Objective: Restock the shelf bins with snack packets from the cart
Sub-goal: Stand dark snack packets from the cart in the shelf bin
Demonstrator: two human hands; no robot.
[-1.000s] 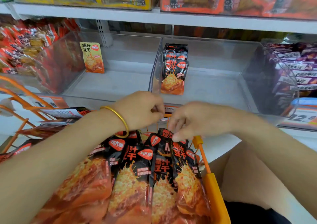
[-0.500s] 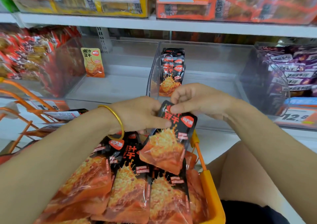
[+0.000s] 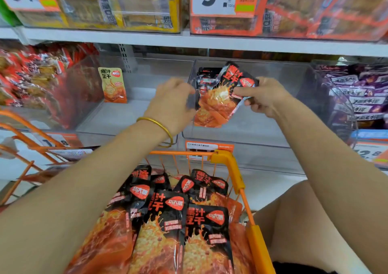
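1. The left hand (image 3: 174, 105) grips the left edge of 1 black-and-orange foil snack packet (image 3: 220, 99).
2. The right hand (image 3: 265, 97) pinches the packet's right edge.
3. Packet location: raised and tilted over the clear plastic shelf bin (image 3: 252, 135), in front of the stacked packets (image 3: 205, 78) at its rear left.
4. The orange wire cart (image 3: 237, 168) below holds matching packets (image 3: 168, 221).

— How is the packet (image 3: 218, 99) sitting?
— It's hanging tilted, black top up and orange bottom down, pinched at its side edges by my left hand (image 3: 172, 103) and right hand (image 3: 264, 96), in front of the clear bin (image 3: 273, 131).
— What's the bin holding?
— A small stack (image 3: 204, 78) of the same packets, standing against its left wall.
— And the cart (image 3: 237, 168)?
— Orange wire, sitting below the bin and carrying a heap (image 3: 184, 221) of matching packets, overlapping, faces up.
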